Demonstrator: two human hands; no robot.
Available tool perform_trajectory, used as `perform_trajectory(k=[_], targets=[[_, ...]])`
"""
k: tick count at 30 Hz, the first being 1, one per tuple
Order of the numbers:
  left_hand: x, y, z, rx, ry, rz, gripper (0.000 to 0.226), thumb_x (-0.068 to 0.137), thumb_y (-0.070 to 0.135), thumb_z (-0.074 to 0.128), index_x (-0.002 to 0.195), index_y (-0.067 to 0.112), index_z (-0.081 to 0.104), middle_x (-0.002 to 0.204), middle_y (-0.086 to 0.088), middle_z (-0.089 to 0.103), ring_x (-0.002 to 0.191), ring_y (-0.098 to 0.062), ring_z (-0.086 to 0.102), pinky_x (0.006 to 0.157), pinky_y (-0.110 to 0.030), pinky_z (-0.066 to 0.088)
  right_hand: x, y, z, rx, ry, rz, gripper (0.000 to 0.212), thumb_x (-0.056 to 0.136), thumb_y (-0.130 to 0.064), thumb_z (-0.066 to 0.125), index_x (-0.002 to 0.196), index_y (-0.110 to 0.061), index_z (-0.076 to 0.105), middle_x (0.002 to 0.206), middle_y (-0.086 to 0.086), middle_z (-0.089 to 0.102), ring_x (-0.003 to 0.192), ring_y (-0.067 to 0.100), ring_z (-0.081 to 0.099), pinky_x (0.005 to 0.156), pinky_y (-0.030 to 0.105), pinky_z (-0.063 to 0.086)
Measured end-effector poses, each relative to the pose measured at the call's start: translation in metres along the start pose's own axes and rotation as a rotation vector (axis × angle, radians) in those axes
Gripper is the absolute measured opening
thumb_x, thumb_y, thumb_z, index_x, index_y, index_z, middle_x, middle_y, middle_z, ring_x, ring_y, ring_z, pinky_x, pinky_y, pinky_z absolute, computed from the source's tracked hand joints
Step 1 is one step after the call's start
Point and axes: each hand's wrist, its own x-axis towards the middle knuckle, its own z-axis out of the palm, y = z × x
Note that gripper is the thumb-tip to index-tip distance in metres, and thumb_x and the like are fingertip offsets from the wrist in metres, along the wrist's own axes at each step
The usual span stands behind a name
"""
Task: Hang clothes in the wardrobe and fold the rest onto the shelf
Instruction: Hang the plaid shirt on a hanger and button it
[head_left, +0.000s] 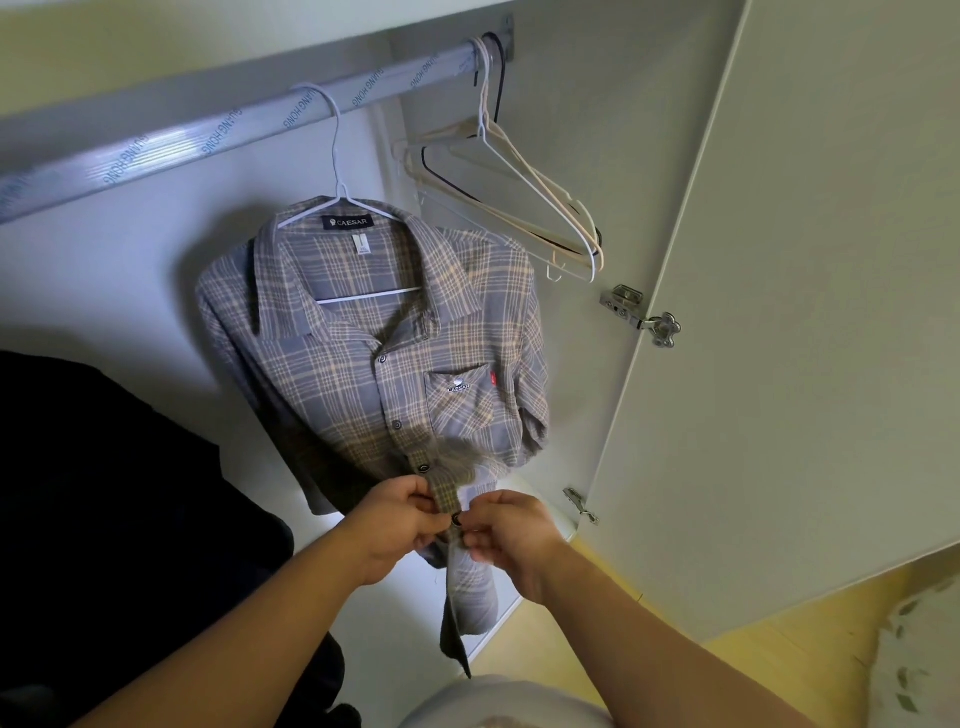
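both hands meet at the lower placket of the plaid shirt: left hand pinches the fabric edge, right hand pinches beside a dark button. shirt hangs on a white hanger from the wardrobe rail; empty hangers bunch at the rail's right end, near the open door.

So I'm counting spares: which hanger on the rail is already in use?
The lone white hanger holding the plaid shirt; the bunched hangers at the right end of the rail hang bare.
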Motion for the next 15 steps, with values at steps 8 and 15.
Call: perform_trajectory(k=[8,15], targets=[[0.004,-0.003,0.005,0.001,-0.009,0.003,0.03,0.093,-0.009,0.062,0.116,0.009,0.067,0.101,-0.009,0.077,0.102,-0.028,0.072,0.09,-0.042,0.06,0.006,-0.001,0.002,-0.176,-0.022,0.039,0.015,0.081,0.007,0.067,0.084,-0.007,0.069,0.074,0.013,0.07,0.065,0.021,0.065,0.059,0.029,0.055],[0.001,0.012,0.005,-0.176,0.062,-0.006,0.025,0.097,-0.004,0.06,0.119,0.008,0.064,0.113,-0.013,0.072,0.101,-0.03,0.073,0.073,-0.038,0.063,0.007,-0.005,0.0,-0.511,-0.173,0.022,0.037,0.08,-0.008,0.077,0.11,-0.024,0.063,0.11,0.002,0.07,0.099,0.016,0.065,0.064,0.019,0.053]])
